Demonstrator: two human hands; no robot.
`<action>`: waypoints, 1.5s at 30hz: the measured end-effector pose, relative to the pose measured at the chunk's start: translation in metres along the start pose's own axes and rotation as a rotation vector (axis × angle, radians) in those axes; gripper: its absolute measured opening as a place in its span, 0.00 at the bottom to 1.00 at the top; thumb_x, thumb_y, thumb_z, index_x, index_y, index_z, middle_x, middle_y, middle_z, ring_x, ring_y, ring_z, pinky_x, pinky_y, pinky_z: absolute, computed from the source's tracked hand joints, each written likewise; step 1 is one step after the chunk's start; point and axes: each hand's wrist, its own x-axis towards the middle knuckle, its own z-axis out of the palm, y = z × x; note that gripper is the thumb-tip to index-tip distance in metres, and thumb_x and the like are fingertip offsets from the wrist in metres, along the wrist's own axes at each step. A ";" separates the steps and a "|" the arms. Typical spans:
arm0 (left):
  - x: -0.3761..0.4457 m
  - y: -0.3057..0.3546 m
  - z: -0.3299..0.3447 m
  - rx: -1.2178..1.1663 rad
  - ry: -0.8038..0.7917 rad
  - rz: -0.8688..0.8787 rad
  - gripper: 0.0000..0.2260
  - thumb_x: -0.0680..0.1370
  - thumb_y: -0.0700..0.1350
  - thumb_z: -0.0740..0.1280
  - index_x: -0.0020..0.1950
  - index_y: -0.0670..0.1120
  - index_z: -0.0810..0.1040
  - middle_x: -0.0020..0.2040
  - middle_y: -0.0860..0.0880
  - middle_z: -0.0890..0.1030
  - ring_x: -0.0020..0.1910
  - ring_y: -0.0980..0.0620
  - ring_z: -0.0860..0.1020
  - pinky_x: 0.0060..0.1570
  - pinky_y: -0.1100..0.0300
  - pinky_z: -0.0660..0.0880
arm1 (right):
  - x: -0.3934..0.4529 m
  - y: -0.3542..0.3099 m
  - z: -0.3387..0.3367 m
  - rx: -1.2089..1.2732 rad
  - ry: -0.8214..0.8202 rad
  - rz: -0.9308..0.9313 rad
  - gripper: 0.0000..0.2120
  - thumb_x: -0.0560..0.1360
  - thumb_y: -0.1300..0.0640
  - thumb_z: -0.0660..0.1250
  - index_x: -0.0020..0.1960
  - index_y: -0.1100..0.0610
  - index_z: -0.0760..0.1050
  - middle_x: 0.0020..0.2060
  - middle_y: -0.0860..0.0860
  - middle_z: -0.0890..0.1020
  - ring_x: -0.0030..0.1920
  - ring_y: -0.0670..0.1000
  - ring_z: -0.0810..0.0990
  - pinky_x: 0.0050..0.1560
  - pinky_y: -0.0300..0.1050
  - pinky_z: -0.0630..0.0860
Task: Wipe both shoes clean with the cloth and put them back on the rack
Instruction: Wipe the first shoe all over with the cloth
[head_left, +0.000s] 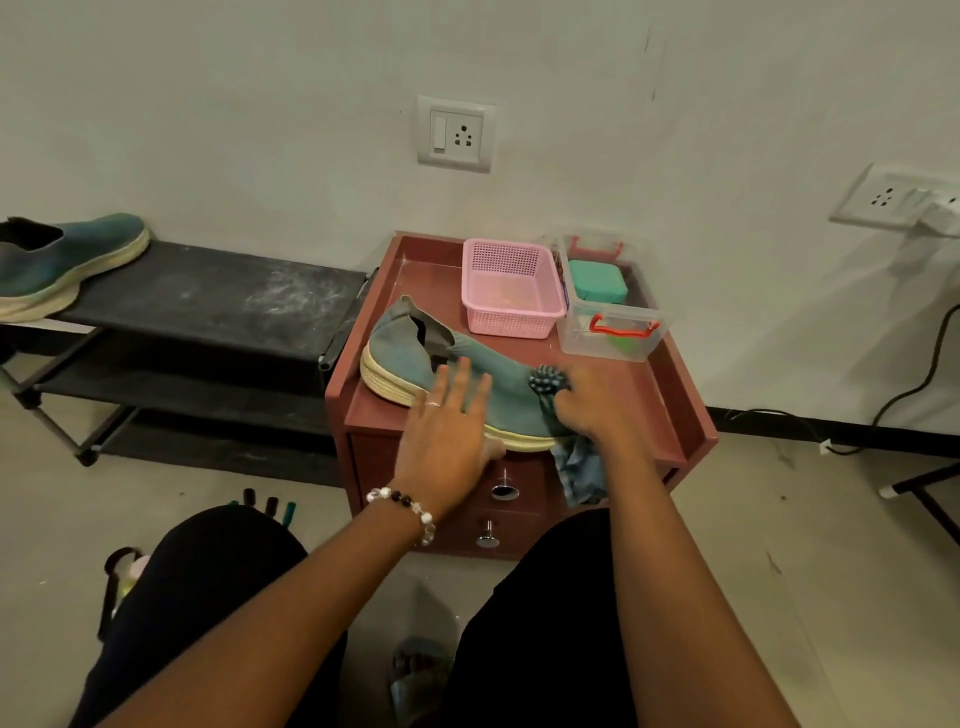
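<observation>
- Shoe (415, 358) lies on its side on the maroon drawer cabinet (670, 415), sole toward me, so the upper faces up for wiping.
- My left hand (447, 431) rests on its middle, fingers straight and spread, likely steadying it.
- My right hand (589, 402) grips the bunched blue cloth (576, 467) against the toe; the loose end hangs over the cabinet front.
- Second shoe (57, 265) sits on the black rack (234, 296), well apart at left.
</observation>
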 end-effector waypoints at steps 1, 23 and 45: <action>-0.003 0.003 0.005 0.025 -0.083 0.017 0.37 0.78 0.60 0.60 0.79 0.46 0.47 0.79 0.44 0.44 0.78 0.44 0.44 0.75 0.44 0.49 | 0.001 -0.001 0.002 -0.052 -0.041 -0.015 0.17 0.72 0.68 0.58 0.59 0.62 0.74 0.58 0.61 0.78 0.59 0.61 0.74 0.57 0.49 0.70; 0.008 -0.039 -0.027 -0.102 -0.502 -0.227 0.40 0.78 0.65 0.55 0.79 0.47 0.39 0.76 0.35 0.35 0.76 0.36 0.37 0.73 0.42 0.40 | -0.018 -0.044 0.024 0.377 -0.314 -0.140 0.14 0.76 0.71 0.57 0.51 0.61 0.79 0.43 0.56 0.81 0.44 0.51 0.79 0.43 0.42 0.74; 0.006 -0.076 -0.046 -0.023 -0.560 -0.001 0.38 0.76 0.57 0.66 0.78 0.41 0.53 0.79 0.41 0.45 0.77 0.43 0.44 0.75 0.44 0.48 | 0.013 -0.056 0.063 -0.296 -0.248 -0.474 0.34 0.71 0.70 0.58 0.74 0.49 0.63 0.77 0.52 0.54 0.77 0.54 0.49 0.76 0.56 0.50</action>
